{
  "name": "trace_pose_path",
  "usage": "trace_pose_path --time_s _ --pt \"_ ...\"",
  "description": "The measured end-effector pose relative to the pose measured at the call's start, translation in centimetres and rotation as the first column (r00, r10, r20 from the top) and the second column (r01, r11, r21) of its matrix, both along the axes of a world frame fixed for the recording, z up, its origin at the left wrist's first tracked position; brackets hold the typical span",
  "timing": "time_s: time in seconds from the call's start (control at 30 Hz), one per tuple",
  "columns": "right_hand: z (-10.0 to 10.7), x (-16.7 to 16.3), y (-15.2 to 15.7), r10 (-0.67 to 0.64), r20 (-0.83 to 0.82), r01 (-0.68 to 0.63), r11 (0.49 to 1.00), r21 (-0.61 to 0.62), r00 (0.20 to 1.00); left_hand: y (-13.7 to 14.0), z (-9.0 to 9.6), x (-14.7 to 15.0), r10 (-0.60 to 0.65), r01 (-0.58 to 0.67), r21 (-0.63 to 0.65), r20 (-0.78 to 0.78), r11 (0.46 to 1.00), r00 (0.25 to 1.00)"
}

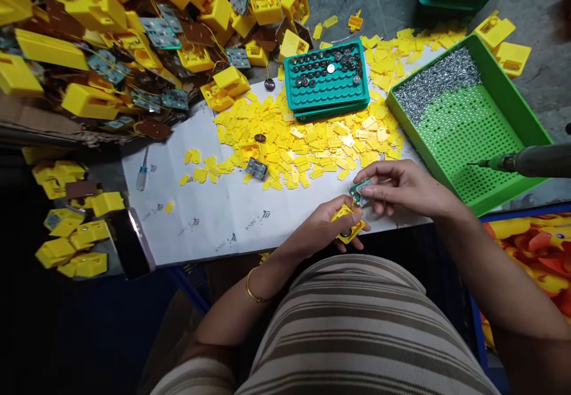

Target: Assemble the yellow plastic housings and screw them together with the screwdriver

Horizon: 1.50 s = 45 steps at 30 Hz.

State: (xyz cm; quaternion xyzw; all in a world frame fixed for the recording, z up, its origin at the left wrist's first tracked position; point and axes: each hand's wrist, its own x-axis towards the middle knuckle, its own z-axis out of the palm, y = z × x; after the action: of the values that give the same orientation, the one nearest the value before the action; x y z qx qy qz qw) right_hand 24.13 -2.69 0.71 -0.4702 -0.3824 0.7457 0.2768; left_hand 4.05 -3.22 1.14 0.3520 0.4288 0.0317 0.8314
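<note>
Yellow plastic marks the small housing [347, 223] that the left hand [323, 228] holds at the near edge of the worktop [214, 216], its grip closed around the piece from below; the housing looks boxy and open on top, with a dark round part showing inside. Just above it, touching or nearly so, the right hand [397, 188] pinches a small green circuit board [359, 193] between thumb and fingertips, tilted over the housing. A gold bangle [250, 285] sits on the left wrist. Farther off lies a spread of flat yellow clips [312, 145], with a teal tray [328, 80] of dark round cells beyond it. To the right stands a green basket [473, 127] with silvery screws heaped at its far end, and an electric screwdriver [526, 162] hangs over its near right corner. Heaped yellow housings [111, 38] fill the far left.
</note>
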Motion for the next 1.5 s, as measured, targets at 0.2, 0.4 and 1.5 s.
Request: trace_pose_path --time_s 0.2,0.4,1.5 --pt "0.1 1.0 0.1 0.073 0.142 -0.104 0.968 0.227 0.987 0.2 0.4 0.1 -0.064 0.065 0.055 -0.017 0.996 0.998" --pt "0.5 1.0 -0.2 0.003 0.518 -0.282 0.841 0.461 0.856 0.4 0.3 -0.1 -0.106 0.111 0.115 -0.046 0.987 0.993" --pt "4.1 -1.9 -5.2 -0.181 0.711 -0.553 0.511 0.659 0.679 -0.7 1.0 0.6 0.502 -0.434 -0.296 0.216 0.851 0.837"
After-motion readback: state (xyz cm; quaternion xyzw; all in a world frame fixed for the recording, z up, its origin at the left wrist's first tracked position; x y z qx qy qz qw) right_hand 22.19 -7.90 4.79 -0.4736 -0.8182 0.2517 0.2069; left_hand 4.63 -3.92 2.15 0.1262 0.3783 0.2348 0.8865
